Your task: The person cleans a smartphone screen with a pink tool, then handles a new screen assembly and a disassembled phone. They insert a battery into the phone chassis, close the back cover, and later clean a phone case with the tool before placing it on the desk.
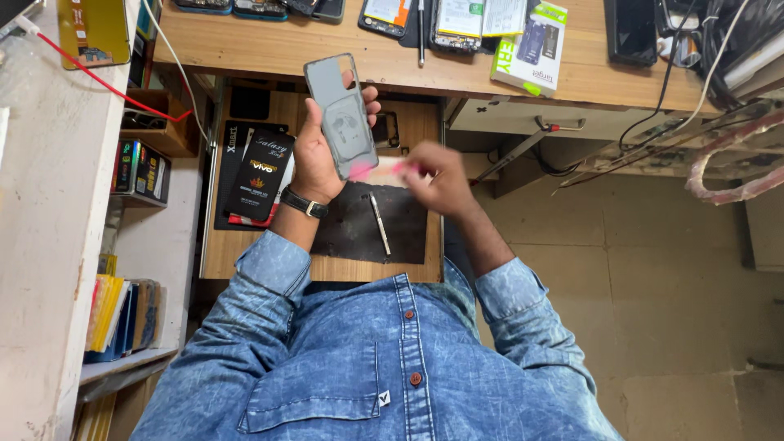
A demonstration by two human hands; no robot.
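Phone case (pixel 341 114): grey, translucent, rounded rectangle, held upright in left hand (pixel 314 155), fingers wrapped round its edges, above the pull-out wooden tray (pixel 216 253). Right hand (pixel 437 180) blurred beside its lower corner, pinching something pink (pixel 384 170). Below: black mat (pixel 355 229), pen-like tool (pixel 380 224), dark glossy boxes (pixel 257 175).

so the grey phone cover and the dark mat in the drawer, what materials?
Grey phone cover in left hand: looks like matte plastic, thin moulded shell with camera cutout. Dark mat: probably rubber or silicone, dull, flat, no glare. Neither certain.
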